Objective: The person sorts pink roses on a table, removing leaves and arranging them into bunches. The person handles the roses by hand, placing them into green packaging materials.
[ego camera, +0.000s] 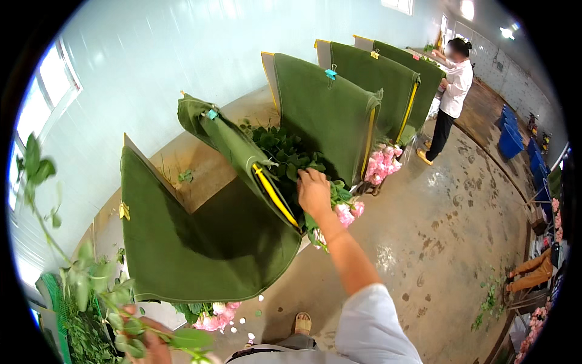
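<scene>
In my left hand (154, 343), low at the left, is a long leafy flower stem (54, 243), likely a rose. It slants up past the left side of the view. My right hand (314, 191) reaches into a gap between two green canvas dividers (325, 113). Its fingers bend down among the dark green leaves (282, 145) of flowers lying there; whether they grip a stem cannot be told. Pink roses (346, 214) stick out at the gap's front, beside my right wrist. Nearer me, a canvas sling (213, 268) sags, with more pink roses (218, 316) below its edge.
Coloured binder clips (331, 73) sit on the canvas edges. A person (454, 82) in a white top stands at the far end of the row. Blue bins (510, 140) line the right side. Leaves in green netting (86, 318) stand at lower left. Leaf litter (489, 300) lies on the wet floor.
</scene>
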The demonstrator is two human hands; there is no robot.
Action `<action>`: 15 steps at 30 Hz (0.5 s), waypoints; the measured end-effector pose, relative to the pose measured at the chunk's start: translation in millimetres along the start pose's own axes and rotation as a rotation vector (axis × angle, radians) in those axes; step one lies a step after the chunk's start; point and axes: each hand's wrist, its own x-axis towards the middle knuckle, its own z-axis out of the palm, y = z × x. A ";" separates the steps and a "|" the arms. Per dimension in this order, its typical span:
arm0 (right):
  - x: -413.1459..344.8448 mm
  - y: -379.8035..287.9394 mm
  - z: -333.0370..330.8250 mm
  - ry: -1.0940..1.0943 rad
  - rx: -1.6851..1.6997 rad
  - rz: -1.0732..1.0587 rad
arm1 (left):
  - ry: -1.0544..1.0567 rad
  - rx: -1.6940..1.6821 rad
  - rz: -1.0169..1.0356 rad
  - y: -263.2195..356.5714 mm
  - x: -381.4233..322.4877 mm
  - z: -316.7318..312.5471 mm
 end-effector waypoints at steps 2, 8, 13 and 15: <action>-5.6 -33.7 -41.8 0.122 0.389 0.049 | -0.211 0.248 0.109 6.0 1.0 41.8; -64.7 -97.8 -180.6 -0.561 1.403 0.156 | -0.675 0.472 0.555 -2.7 60.2 212.1; -59.2 -14.2 -194.3 -0.185 0.746 0.262 | -0.950 0.289 0.347 -28.9 49.2 241.1; -19.5 21.1 -201.9 0.075 0.458 0.175 | -1.154 0.364 0.097 -50.7 25.2 192.5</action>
